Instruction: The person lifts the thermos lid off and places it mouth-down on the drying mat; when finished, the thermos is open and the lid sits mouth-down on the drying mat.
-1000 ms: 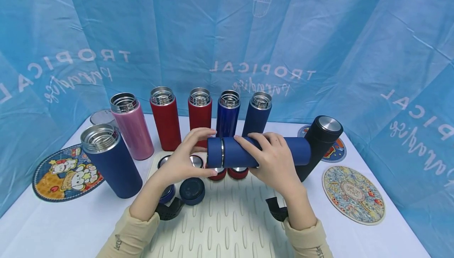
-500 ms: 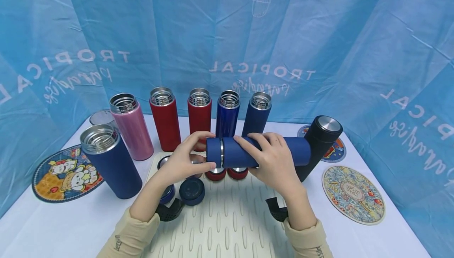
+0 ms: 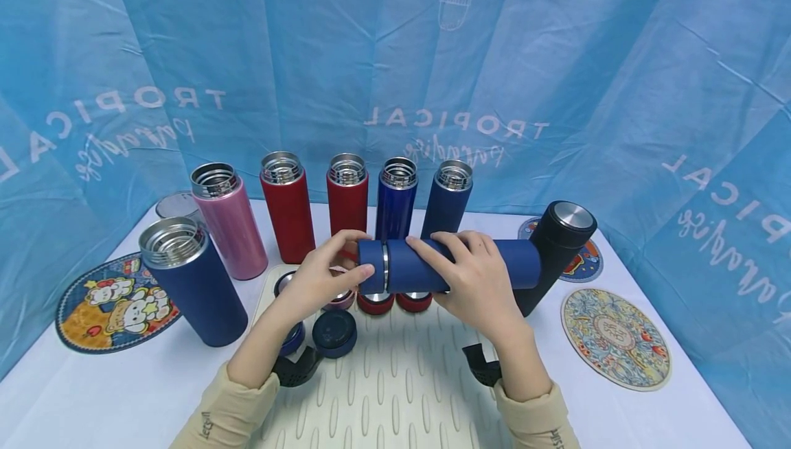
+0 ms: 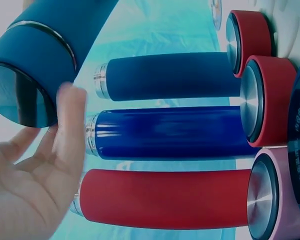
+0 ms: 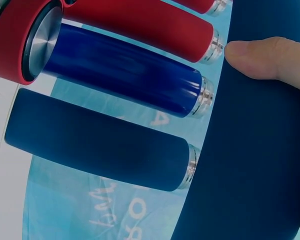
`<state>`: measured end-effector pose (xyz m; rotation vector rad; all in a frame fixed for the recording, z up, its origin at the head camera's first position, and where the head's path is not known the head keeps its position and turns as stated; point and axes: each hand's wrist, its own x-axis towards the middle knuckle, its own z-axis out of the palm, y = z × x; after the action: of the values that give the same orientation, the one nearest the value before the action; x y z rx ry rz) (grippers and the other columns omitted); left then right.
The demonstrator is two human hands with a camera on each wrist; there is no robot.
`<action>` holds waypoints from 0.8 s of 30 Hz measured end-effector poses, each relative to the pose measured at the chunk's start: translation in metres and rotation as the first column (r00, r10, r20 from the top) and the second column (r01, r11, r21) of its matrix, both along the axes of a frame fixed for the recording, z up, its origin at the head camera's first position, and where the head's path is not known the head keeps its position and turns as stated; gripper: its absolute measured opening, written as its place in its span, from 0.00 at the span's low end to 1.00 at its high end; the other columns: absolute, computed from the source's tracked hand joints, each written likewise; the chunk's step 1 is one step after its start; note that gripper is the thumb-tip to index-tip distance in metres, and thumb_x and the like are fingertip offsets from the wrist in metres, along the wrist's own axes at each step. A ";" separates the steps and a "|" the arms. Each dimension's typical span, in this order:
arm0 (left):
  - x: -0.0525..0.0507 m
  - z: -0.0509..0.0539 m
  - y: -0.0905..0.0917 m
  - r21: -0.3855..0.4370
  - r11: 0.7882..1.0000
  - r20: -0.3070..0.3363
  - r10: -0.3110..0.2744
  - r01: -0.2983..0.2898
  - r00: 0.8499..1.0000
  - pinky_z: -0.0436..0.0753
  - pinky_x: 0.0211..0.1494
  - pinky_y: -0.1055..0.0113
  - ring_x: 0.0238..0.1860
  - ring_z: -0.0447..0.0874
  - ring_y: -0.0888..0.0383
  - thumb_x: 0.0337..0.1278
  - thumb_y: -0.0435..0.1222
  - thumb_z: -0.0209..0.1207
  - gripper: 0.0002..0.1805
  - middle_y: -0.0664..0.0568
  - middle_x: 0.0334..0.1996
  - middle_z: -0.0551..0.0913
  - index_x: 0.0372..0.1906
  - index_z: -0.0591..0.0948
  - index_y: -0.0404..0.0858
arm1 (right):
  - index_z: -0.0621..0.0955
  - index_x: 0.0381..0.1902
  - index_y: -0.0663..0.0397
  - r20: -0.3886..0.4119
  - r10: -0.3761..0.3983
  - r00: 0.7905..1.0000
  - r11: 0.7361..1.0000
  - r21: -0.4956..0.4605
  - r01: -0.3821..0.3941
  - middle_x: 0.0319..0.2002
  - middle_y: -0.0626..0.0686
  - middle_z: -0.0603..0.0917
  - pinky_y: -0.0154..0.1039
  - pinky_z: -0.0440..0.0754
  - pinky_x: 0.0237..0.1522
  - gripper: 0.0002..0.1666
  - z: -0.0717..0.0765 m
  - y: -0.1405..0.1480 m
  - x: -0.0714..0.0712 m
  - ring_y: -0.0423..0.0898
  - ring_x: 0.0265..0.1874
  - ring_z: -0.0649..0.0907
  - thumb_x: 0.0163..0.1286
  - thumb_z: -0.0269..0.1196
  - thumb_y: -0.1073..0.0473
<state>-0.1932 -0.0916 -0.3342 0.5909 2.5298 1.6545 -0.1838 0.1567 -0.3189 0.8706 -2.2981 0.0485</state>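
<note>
A matte blue thermos bottle lies level in the air above the ribbed mat, its blue lid at the left end. A thin steel ring separates lid and body. Fingers over the top and thumb in front, my right hand grips the body. My left hand has curled fingers and thumb around the lid's end. In the left wrist view, that thumb is blurred beside the lid's edge, and the lid shows a shiny end face. The right wrist view has the body up close, with one digit across it.
Uncapped bottles stand behind: pink, red, glossy blue, navy. A wide navy one is at left, a capped black one at right. Loose lids sit on the cream mat; round coasters flank it.
My left thumb has risen from below the lid to its front, and the left fingers have shifted slightly left. Bottle and right hand have barely moved.
</note>
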 end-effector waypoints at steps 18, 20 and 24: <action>0.001 -0.002 -0.001 0.117 0.982 -0.225 -0.120 0.149 0.967 0.78 0.52 0.56 0.56 0.69 0.47 0.41 0.29 0.68 0.34 0.48 0.58 0.65 0.57 0.68 0.44 | 0.71 0.62 0.36 -0.002 -0.011 1.000 1.000 -0.004 0.011 0.49 0.55 0.79 0.53 0.73 0.50 0.49 0.000 0.002 -0.001 0.57 0.43 0.76 0.37 0.77 0.47; 0.001 -0.001 -0.001 0.123 0.984 -0.169 -0.110 0.132 0.979 0.81 0.47 0.56 0.54 0.71 0.45 0.43 0.30 0.67 0.34 0.45 0.56 0.66 0.59 0.67 0.44 | 0.71 0.62 0.36 -0.003 -0.010 1.000 1.000 -0.006 0.010 0.49 0.55 0.79 0.54 0.73 0.50 0.50 -0.001 0.002 -0.001 0.57 0.43 0.76 0.37 0.77 0.47; 0.001 0.000 -0.002 0.115 0.989 -0.064 -0.087 0.094 0.994 0.83 0.41 0.58 0.50 0.74 0.42 0.51 0.34 0.63 0.31 0.39 0.54 0.69 0.61 0.64 0.45 | 0.71 0.62 0.36 -0.009 -0.008 1.000 1.000 -0.010 0.008 0.49 0.55 0.79 0.53 0.74 0.50 0.50 -0.001 0.002 -0.001 0.57 0.43 0.76 0.36 0.77 0.47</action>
<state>-0.1920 -0.0932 -0.3345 0.7629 2.4170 1.7894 -0.1845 0.1588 -0.3196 0.8553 -2.2909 0.0526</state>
